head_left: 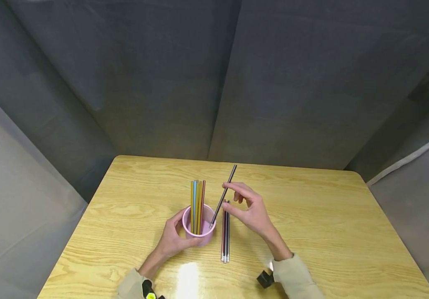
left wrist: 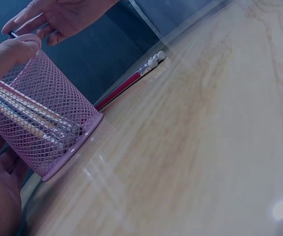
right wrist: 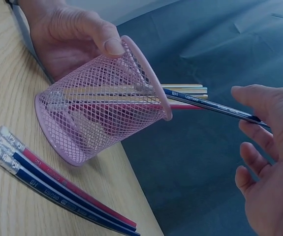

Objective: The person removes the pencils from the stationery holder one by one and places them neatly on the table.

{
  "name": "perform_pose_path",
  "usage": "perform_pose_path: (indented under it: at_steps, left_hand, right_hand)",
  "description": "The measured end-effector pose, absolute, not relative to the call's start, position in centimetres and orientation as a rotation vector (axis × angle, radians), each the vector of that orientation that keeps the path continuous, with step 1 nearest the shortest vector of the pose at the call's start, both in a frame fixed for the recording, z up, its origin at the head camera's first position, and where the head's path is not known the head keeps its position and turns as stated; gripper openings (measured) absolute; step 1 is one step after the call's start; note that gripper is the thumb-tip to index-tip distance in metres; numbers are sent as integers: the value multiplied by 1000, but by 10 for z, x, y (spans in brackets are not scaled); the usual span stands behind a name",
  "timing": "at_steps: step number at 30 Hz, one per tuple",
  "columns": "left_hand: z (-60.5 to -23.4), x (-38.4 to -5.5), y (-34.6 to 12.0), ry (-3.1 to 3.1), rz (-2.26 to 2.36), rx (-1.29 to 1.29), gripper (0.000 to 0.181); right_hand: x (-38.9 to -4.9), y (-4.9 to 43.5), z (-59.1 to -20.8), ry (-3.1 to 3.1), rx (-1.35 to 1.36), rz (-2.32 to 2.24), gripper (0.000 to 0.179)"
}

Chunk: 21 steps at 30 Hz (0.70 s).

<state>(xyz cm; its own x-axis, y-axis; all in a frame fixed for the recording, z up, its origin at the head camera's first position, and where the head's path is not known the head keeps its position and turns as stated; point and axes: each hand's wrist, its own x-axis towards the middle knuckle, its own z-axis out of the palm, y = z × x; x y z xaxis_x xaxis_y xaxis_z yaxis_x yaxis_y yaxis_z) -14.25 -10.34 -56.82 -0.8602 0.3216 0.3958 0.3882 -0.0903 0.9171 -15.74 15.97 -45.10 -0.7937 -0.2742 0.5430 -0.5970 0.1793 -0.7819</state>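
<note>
Beige sleeves (head_left: pixel 296 276) are closest, so starting from those. Next up on the wooden desk (head_left: pixel 311 228) there's a little bunch of red and dark blue pencils (right wrist: pixel 65 186), eraser ends toward the sleeves. Just beside it the left hand (head_left: pixel 175 238) is wrapped round a pink mesh cup (right wrist: pixel 107 123), holding it upright on the desk. Inside the cup there's a cluster of coloured pencils (head_left: pixel 198 203), yellow, blue and red. One dark pencil (right wrist: pixel 205 104) slants over the rim, eraser end just inside, not down at the bottom. Right hand (head_left: pixel 252 209) is up around it, fingers loosely parted and thumb well off them, so it looks let go rather than pinched, though contact is hard to judge. Imo the step is dropping this one in; next calls for letting it settle, then picking from the bunch while the cup's kept steady. Way at the back, grey curtain (head_left: pixel 214 83).
</note>
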Motion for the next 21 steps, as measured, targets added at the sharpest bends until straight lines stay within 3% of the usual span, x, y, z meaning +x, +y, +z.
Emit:
perform_pose_path:
  at_steps: [4,21]
  left_hand:
    - [-568,-144,-104,-2065,-2127,-850,87]
    - [-564,-141,-103,-2075,-2144,-822,89]
  right_hand:
    - [-152,159,-439,-2129,796,1703,50]
    - [-163,183,-472,-2125,701,1768,57]
